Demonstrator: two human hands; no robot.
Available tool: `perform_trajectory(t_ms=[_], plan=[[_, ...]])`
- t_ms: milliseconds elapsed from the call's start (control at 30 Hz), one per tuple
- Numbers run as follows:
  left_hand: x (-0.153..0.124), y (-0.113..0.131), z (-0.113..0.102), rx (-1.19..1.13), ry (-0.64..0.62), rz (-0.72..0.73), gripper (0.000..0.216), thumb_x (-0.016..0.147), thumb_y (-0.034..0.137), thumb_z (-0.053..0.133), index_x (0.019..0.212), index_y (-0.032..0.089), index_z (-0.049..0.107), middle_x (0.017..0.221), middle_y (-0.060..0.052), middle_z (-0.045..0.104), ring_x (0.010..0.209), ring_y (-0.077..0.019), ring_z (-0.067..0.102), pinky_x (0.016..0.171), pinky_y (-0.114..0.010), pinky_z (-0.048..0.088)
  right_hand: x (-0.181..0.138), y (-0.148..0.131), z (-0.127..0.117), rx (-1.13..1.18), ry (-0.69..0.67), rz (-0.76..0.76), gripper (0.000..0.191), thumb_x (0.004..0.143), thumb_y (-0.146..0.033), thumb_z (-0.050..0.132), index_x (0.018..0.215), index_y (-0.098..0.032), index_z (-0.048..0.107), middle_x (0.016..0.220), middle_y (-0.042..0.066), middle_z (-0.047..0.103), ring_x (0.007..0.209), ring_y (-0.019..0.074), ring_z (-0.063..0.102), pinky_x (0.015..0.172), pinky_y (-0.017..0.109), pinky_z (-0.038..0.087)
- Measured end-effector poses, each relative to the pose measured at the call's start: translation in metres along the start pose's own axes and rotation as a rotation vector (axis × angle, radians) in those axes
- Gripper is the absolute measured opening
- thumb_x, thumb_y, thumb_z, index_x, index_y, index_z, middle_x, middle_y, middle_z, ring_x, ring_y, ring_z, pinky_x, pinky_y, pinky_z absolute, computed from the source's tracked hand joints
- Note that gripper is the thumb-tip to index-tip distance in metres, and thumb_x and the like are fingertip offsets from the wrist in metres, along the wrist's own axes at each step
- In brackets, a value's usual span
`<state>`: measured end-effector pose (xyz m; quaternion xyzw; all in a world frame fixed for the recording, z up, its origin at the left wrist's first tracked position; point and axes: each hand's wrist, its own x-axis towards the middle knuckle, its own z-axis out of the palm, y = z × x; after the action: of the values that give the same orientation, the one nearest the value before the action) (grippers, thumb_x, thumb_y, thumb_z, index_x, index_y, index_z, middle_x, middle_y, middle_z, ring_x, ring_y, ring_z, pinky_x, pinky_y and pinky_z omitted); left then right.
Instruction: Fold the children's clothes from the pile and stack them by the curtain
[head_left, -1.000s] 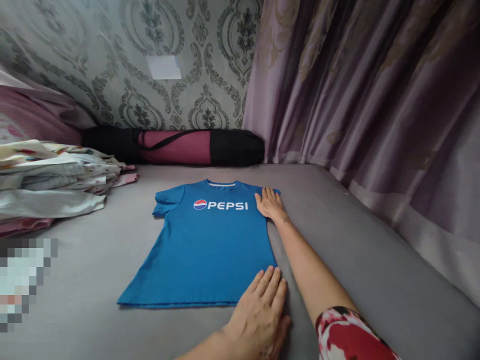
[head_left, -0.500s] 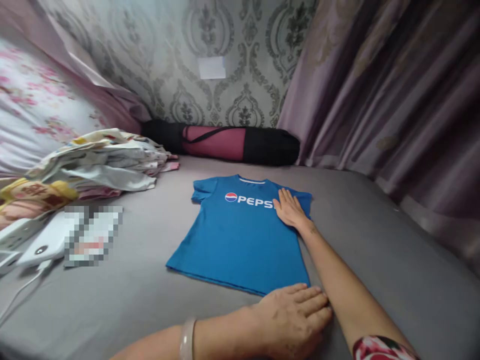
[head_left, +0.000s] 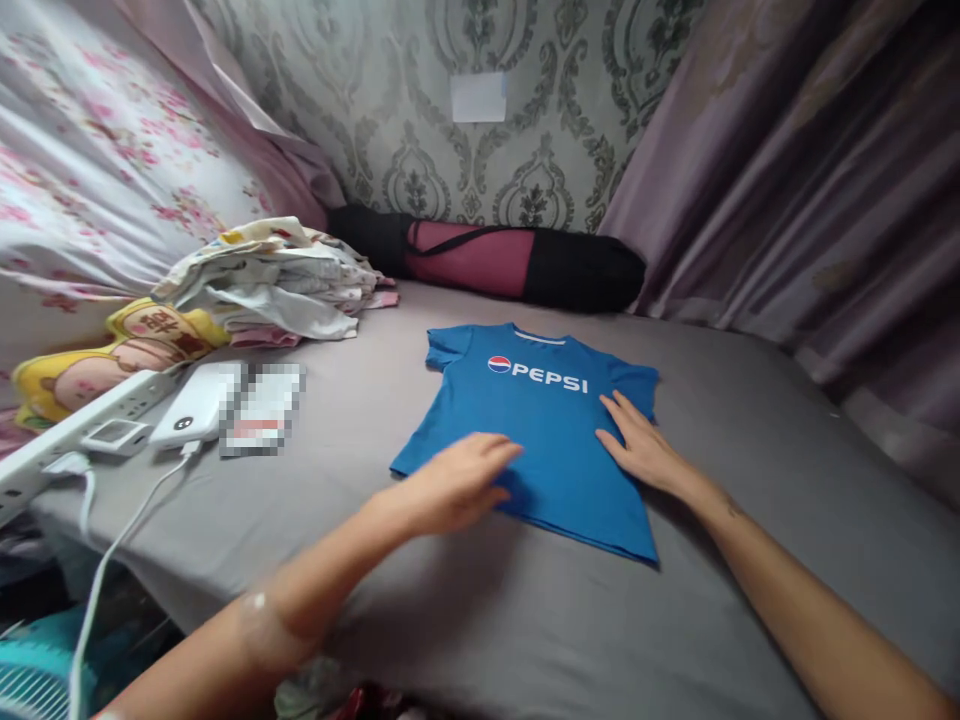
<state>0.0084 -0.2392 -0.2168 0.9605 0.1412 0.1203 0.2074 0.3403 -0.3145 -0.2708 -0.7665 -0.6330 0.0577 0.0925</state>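
A blue T-shirt with a white PEPSI print lies spread flat on the grey bed sheet, its collar pointing away from me. My left hand, with a pale bangle on the forearm, hovers above the shirt's lower left part and casts a shadow. Its fingers are stretched out and slightly blurred, holding nothing. My right hand rests on the shirt's right side below the sleeve, fingers spread.
Folded clothes are piled at the left. Near them are a yellow plush, a white power bank, a power strip and a white cable hanging over the bed edge. A black and maroon long bag lies along the wall.
My left hand has lifted off the shirt's lower right hem and moved left over the shirt. My right hand has slid down from the print, uncovering its last letter. The view has shifted.
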Motion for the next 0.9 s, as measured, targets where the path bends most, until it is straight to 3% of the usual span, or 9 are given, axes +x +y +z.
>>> perform_trajectory(t_ms=[100,200,267,433,533,633,767,900], plan=[[-0.045,-0.045,-0.021,-0.040,0.110,-0.270,0.046,0.093,0.040,0.044,0.135,0.021,0.042,0.129,-0.013,0.052,0.116,-0.0246,0.052,0.099,-0.041,0.043,-0.045,-0.011,-0.007,0.075,0.023,0.018,0.064,0.091,-0.046,0.038,0.148,-0.019,0.028,0.155,0.011,0.028,0.141,0.0251,0.028,0.114,0.040,0.028],[-0.078,-0.078,-0.030,-0.186,0.068,-0.555,0.062,0.082,0.058,0.055,0.131,0.021,0.044,0.109,-0.010,0.058,0.090,-0.0223,0.060,0.076,-0.034,0.052,-0.079,-0.021,-0.016,0.130,0.075,0.066,0.057,0.089,-0.042,0.042,0.142,-0.020,0.037,0.143,0.012,0.045,0.132,0.0248,0.042,0.109,0.040,0.035],[-0.089,-0.088,-0.033,-0.302,-0.007,-0.665,0.068,0.076,0.061,0.059,0.129,0.020,0.044,0.099,-0.007,0.059,0.081,-0.0202,0.059,0.069,-0.031,0.051,-0.095,-0.026,-0.021,0.167,0.095,0.141,0.050,0.087,-0.039,0.046,0.134,-0.020,0.045,0.129,0.012,0.055,0.119,0.0245,0.052,0.102,0.039,0.041],[-0.081,-0.084,-0.036,-0.437,-0.084,-0.685,0.062,0.071,0.059,0.064,0.119,0.022,0.050,0.078,-0.001,0.056,0.068,-0.0167,0.054,0.055,-0.025,0.046,-0.123,-0.043,-0.031,0.353,-0.002,0.308,0.036,0.085,-0.028,0.045,0.120,-0.025,0.052,0.098,0.004,0.064,0.078,0.0156,0.061,0.075,0.029,0.049],[-0.071,-0.075,-0.038,-0.470,-0.079,-0.687,0.060,0.071,0.062,0.060,0.116,0.021,0.052,0.068,0.002,0.054,0.057,-0.0143,0.048,0.047,-0.023,0.038,-0.135,-0.054,-0.039,0.406,-0.122,0.283,0.048,0.078,-0.022,0.049,0.126,-0.024,0.048,0.101,0.004,0.062,0.077,0.0141,0.060,0.074,0.027,0.048],[-0.065,-0.069,-0.037,-0.449,-0.019,-0.705,0.061,0.072,0.062,0.056,0.114,0.019,0.054,0.070,0.000,0.057,0.057,-0.0145,0.050,0.048,-0.024,0.039,-0.142,-0.064,-0.043,0.351,-0.180,0.232,0.057,0.074,-0.019,0.051,0.130,-0.026,0.045,0.108,0.006,0.059,0.086,0.0164,0.060,0.078,0.028,0.047],[-0.064,-0.063,-0.026,-0.321,0.088,-0.733,0.057,0.076,0.057,0.048,0.116,0.016,0.053,0.072,0.001,0.058,0.059,-0.0151,0.053,0.052,-0.026,0.042,-0.141,-0.075,-0.038,0.196,-0.081,0.282,0.049,0.077,-0.019,0.046,0.126,-0.026,0.048,0.112,0.007,0.058,0.081,0.0173,0.062,0.073,0.030,0.048],[-0.065,-0.059,-0.008,-0.045,0.150,-0.695,0.053,0.082,0.052,0.045,0.121,0.017,0.050,0.082,-0.003,0.060,0.072,-0.0188,0.058,0.064,-0.029,0.046,-0.135,-0.083,-0.027,0.046,0.009,0.352,0.038,0.083,-0.027,0.043,0.121,-0.028,0.050,0.111,0.008,0.062,0.079,0.0218,0.064,0.064,0.034,0.048]])
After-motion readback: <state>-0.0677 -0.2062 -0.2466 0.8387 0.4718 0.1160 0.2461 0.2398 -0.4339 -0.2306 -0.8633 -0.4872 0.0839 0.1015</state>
